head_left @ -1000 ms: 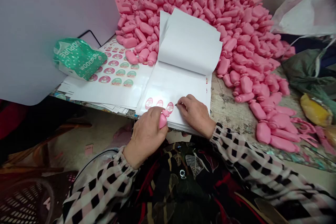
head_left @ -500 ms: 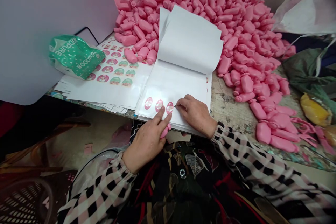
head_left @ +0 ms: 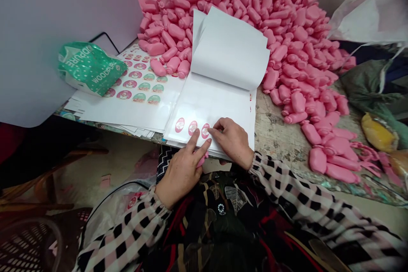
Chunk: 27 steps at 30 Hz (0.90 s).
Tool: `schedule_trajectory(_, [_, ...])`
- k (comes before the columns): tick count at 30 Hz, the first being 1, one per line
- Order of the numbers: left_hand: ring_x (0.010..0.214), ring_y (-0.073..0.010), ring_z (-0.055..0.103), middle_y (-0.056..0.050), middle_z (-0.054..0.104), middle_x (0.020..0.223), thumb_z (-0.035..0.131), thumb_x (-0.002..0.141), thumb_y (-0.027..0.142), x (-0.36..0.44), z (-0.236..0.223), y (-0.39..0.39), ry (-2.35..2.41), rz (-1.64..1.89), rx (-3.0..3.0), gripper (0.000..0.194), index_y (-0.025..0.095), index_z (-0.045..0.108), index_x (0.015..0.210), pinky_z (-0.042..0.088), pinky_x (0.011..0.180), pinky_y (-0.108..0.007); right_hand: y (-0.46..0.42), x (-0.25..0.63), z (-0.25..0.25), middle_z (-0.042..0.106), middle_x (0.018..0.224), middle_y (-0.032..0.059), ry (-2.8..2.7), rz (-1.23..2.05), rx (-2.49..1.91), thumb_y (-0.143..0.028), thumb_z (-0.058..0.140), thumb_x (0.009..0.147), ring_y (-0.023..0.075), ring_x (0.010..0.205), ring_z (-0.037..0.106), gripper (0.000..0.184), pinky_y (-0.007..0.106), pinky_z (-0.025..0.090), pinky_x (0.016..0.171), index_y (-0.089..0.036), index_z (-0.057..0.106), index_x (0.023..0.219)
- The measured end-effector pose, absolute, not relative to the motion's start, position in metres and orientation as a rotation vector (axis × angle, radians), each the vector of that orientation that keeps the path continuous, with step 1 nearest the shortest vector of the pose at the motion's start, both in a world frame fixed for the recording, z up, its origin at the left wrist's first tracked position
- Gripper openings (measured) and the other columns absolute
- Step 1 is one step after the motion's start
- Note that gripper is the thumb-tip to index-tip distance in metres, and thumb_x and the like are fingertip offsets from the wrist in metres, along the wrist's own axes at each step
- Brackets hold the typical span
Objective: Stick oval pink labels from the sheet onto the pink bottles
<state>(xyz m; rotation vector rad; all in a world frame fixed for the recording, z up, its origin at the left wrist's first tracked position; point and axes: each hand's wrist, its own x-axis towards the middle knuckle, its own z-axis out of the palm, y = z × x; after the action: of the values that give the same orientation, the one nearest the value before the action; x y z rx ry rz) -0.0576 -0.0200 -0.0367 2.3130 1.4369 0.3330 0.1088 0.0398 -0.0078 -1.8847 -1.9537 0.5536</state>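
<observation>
My left hand (head_left: 183, 168) holds a small pink bottle (head_left: 201, 160) under its fingers at the table's near edge, two fingers stretched onto the white sticker sheet (head_left: 219, 106). Three pink oval stickers (head_left: 192, 127) sit in a row on that sheet. My right hand (head_left: 231, 138) rests on the sheet with its fingertips pinched at the rightmost sticker (head_left: 205, 130). The sheet's upper pages are folded back toward the pile.
A big heap of pink bottles (head_left: 255, 17) fills the back and right of the table. A second sticker sheet (head_left: 140, 83) with pink and green labels lies left, under a green packet (head_left: 91, 68). A white board stands at left. Bags lie far right.
My left hand lowered the pink bottle below the table edge and stretched two fingers onto the sheet. My right fingertips slid left onto the rightmost sticker.
</observation>
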Motion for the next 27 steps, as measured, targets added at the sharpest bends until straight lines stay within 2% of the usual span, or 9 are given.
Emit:
schedule_trajectory(7, [0.111,-0.0280,0.055,-0.010,0.004,0.157,0.052,0.074,0.006,-0.056,-0.033,-0.021,1.480,0.277,2.335,0.083,0.033,0.019,0.146,0.049,0.088,-0.046,0.033,0.104,0.001,0.060,0.082,-0.0017,-2.013,0.368,-1.689,-0.039,0.052,0.086,0.0110,0.072,0.055,0.023,0.025,0.033,0.060,-0.022,0.061,0.074])
schedule_trajectory(11, [0.104,-0.0264,0.058,-0.009,0.001,0.157,0.050,0.077,0.009,-0.056,-0.033,-0.021,1.492,0.244,2.336,0.081,0.034,0.018,0.146,0.050,0.084,-0.046,0.029,0.105,0.005,0.061,0.081,-0.0017,-1.972,0.385,-1.615,-0.039,0.053,0.087,0.0105,0.072,0.056,0.023,0.025,0.035,0.062,-0.022,0.062,0.075])
schedule_trajectory(17, [0.113,-0.0271,0.053,-0.010,-0.001,0.157,0.050,0.077,0.009,-0.062,-0.032,-0.020,1.395,0.316,2.349,0.078,0.033,0.022,0.145,0.047,0.090,-0.045,0.027,0.110,-0.001,0.062,0.076,-0.0029,-1.815,0.537,-1.680,-0.039,0.060,0.081,0.0112,0.069,0.055,0.018,0.025,0.037,0.061,-0.023,0.063,0.074])
schedule_trajectory(22, [0.114,-0.0279,0.053,-0.011,0.005,0.157,0.049,0.077,0.007,-0.064,-0.032,-0.018,1.380,0.330,2.362,0.075,0.031,0.025,0.144,0.046,0.090,-0.045,0.028,0.110,0.004,0.061,0.079,0.0005,-1.804,0.439,-1.557,-0.037,0.055,0.085,0.0122,0.073,0.056,0.021,0.026,0.039,0.066,-0.022,0.063,0.073])
schedule_trajectory(27, [0.128,-0.0283,0.040,-0.012,0.010,0.156,0.047,0.080,0.008,-0.066,-0.029,-0.024,1.325,0.469,2.291,0.065,0.027,0.033,0.141,0.039,0.100,-0.046,0.036,0.124,0.003,0.061,0.073,0.0000,-1.641,0.541,-1.559,-0.042,0.062,0.079,0.0130,0.068,0.053,0.023,0.027,0.040,0.065,-0.021,0.062,0.071])
